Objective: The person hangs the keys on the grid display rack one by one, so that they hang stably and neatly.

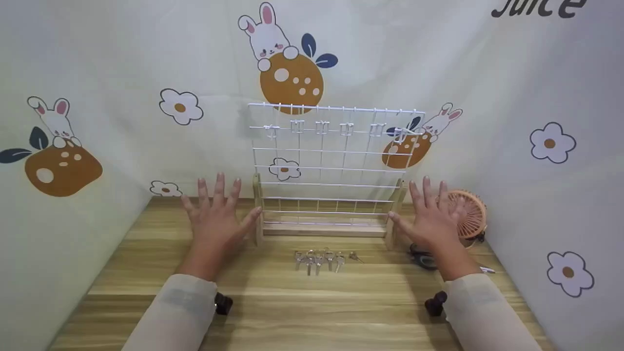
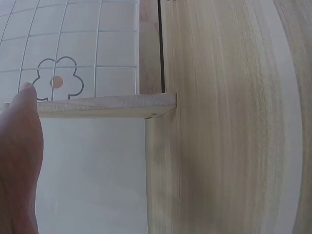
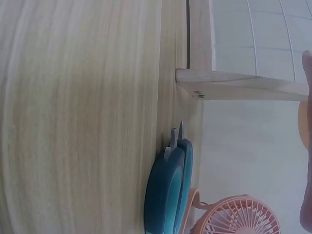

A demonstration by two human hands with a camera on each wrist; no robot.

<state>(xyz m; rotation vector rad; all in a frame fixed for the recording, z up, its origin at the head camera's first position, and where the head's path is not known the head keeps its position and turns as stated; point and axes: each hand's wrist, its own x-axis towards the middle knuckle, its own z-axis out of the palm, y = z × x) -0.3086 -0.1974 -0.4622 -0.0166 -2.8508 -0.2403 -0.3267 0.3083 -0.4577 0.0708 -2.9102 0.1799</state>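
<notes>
Head view: my left hand [image 1: 217, 224] and right hand [image 1: 433, 225] flank the rack [image 1: 321, 169]

Both hands are empty, fingers spread, thumbs by the posts; whether they touch, I cannot tell. The rack stands upright on the table [image 1: 273, 312], hooks [image 1: 321, 127] across its upper part. Keys [image 1: 319, 261] lie before it. Right of it sits a fan [image 1: 472, 214].

We are holding our left hand [image 1: 218, 225] at 8 o'clock and our right hand [image 1: 434, 225] at 4 in the head view, both showing their backs. We are pointing the straight, spread fingers toward 12. Our left thumb [image 1: 251, 218] is angling toward 2, our right thumb [image 1: 399, 222] toward 10. Our pale-sleeved left forearm [image 1: 173, 312] is slanting in from 7, our right forearm [image 1: 487, 312] from 5.
</notes>
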